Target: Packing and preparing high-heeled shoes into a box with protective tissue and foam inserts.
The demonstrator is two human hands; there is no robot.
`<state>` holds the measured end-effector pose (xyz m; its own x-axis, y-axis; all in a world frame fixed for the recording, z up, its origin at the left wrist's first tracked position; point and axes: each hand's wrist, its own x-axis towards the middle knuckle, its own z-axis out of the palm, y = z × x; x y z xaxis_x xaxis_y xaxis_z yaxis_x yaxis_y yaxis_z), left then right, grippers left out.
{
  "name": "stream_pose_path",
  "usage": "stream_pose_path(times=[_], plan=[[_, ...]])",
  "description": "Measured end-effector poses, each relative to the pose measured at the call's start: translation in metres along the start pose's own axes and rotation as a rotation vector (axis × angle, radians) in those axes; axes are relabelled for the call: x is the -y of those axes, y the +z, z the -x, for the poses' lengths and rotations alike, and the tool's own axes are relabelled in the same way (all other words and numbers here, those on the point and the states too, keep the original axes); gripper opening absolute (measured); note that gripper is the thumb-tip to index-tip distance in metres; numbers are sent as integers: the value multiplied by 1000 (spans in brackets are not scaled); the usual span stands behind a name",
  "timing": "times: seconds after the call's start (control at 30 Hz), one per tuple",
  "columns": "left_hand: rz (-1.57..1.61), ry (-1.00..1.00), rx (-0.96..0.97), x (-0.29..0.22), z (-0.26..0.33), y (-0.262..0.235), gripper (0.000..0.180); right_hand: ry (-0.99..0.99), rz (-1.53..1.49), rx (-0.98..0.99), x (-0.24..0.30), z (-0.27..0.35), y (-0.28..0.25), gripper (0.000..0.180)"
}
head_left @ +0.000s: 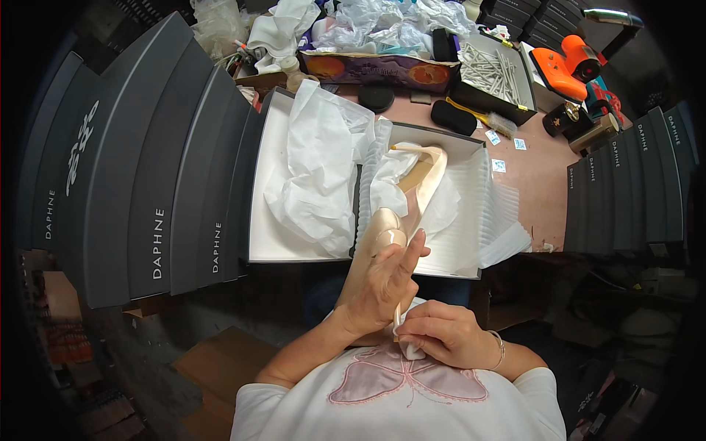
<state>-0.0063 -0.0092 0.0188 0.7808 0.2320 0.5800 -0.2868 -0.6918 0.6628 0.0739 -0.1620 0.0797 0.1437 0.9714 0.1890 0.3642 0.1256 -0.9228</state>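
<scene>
My left hand [379,290] is wrapped round a pale satin shoe [362,257], its toe pointing away from me. Close to my chest, my right hand [448,334] pinches a small white cloth or tissue [415,351] against a thin pale part, which looks like the shoe's heel. Some of the shoe is hidden behind my left fingers. Beyond it, a second pale shoe [430,184] rests on white tissue inside an open shoebox [463,257]. On the box's left lies its white-lined lid [298,253], with crumpled tissue paper [320,176] in it.
Dark shoeboxes stand stacked on the left [151,169] and right [629,184]. At the back are a fruit-printed carton [379,71] full of crumpled plastic, a tray of white sticks [493,70], a brush [500,123] and an orange tool [562,73].
</scene>
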Motion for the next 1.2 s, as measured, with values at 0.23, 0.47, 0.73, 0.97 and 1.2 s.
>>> stream_pose_path(times=[0.23,0.47,0.73,0.97,1.2], plan=[[79,-83,56,-6,3,1,87,-10,1,-13,-3,0,-1,15],[73,-76,56,-7,4,1,90,23,1,-38,-3,1,0,13],[-21,-2,-28,-2,1,-1,86,146,-155,-185,-7,8,-15,9],[40,-40,19,-6,4,-2,90,112,-173,-66,-6,6,-10,10],[79,-68,70,-9,4,-1,85,120,-169,77,0,-5,-10,13]])
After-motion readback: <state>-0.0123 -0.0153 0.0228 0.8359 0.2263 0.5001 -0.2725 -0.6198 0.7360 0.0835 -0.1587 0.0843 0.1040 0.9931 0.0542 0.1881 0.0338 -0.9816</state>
